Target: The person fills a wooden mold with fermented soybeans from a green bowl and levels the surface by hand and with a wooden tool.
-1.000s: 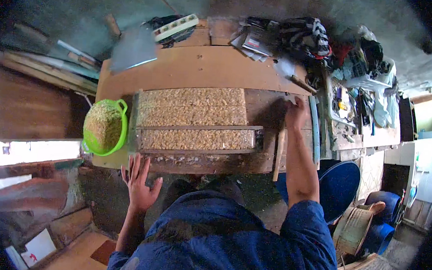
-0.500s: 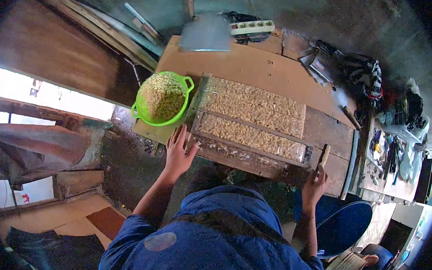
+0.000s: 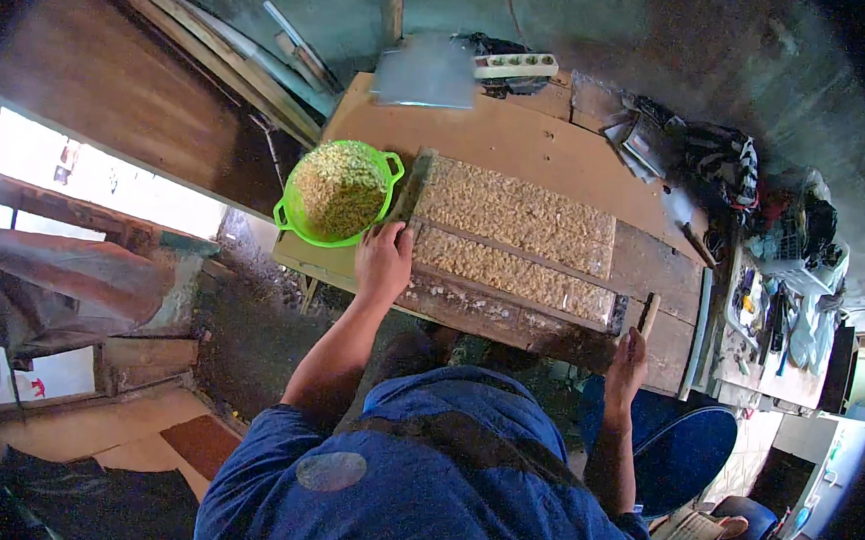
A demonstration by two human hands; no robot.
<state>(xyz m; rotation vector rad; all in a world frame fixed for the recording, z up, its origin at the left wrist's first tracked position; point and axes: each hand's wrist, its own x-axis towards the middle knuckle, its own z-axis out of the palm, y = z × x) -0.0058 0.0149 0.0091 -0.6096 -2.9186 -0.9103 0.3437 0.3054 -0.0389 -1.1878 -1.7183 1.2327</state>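
Pale, chopped-looking pieces lie in a flat layer inside a low wooden frame on the table, with clear sheeting visible at the right edge. A dark wooden slat runs lengthwise across the layer. My left hand has its fingers bent close together over the slat's left end, at the frame's corner. At the right, my right hand is closed around the lower end of a short wooden stick, beside the frame's right end. A bright green colander heaped with similar pale pieces stands just beyond my left hand.
The wooden table carries a grey sheet and a white power strip at its back. Bags and a basket crowd the right side. A blue barrel stands below the table's right end.
My left hand has moved right and slightly up onto the frame's left end, its spread fingers drawing together. The right hand stays at the stick. The view has shifted a little.
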